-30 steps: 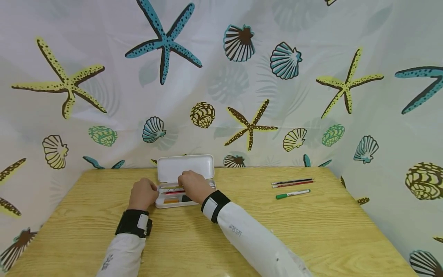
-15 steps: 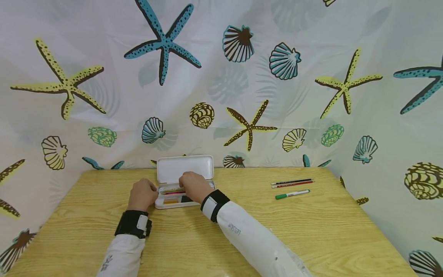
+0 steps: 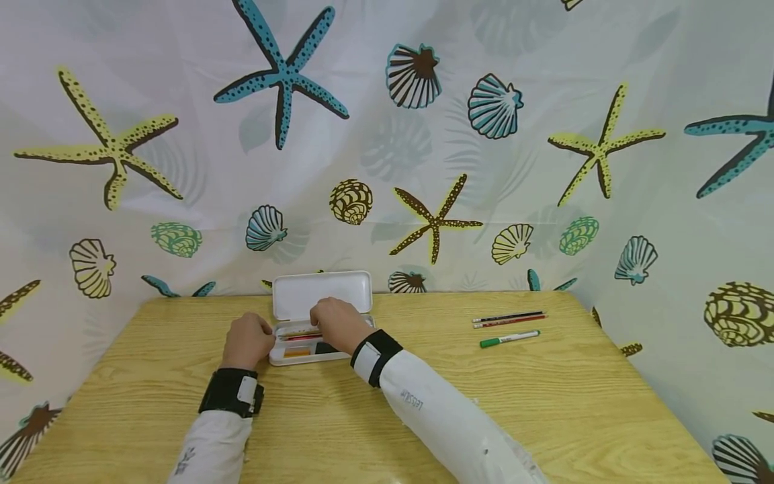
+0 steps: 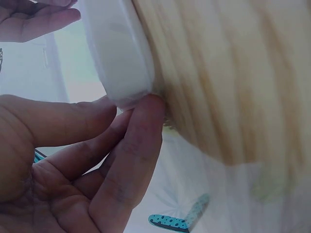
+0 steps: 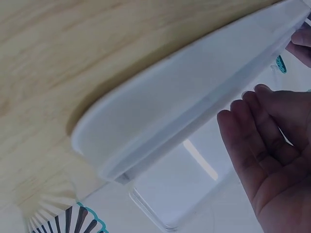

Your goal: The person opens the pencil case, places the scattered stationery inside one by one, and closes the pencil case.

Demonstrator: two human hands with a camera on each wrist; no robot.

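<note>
My left hand [image 3: 246, 341] is at the left end of a white pencil case [image 3: 302, 360], and there I pinch its end between my thumb and fingers; the left wrist view shows this clearly. The case lies open at the far side of the wooden table [image 3: 326, 417], somewhat left of the middle. Its lid [image 3: 322, 287] stands up at the far side, near the patterned cloth [image 3: 375, 67].

My right hand [image 3: 340, 326] is over the right part of the case. Its fingers are close together and slightly bent, with the thumb tip just beside them. I cannot tell whether they hold something, because from above the back of my hand hides the fingertips, and the right wrist view does not settle it.

Inside the case, to the left of my right hand, a thin yellow pencil [image 3: 302, 333] and a thin red pencil [image 3: 304, 337] lie in the far part. In the near part there are a small orange block [image 3: 297, 351] and, to its right, a dark block [image 3: 324, 347].

On the right side of the table, well apart from the case, a black pencil [image 3: 508, 316] lies just beside another red pencil [image 3: 510, 322]. Nearer to me is a marker with a green cap [image 3: 510, 339].
</note>
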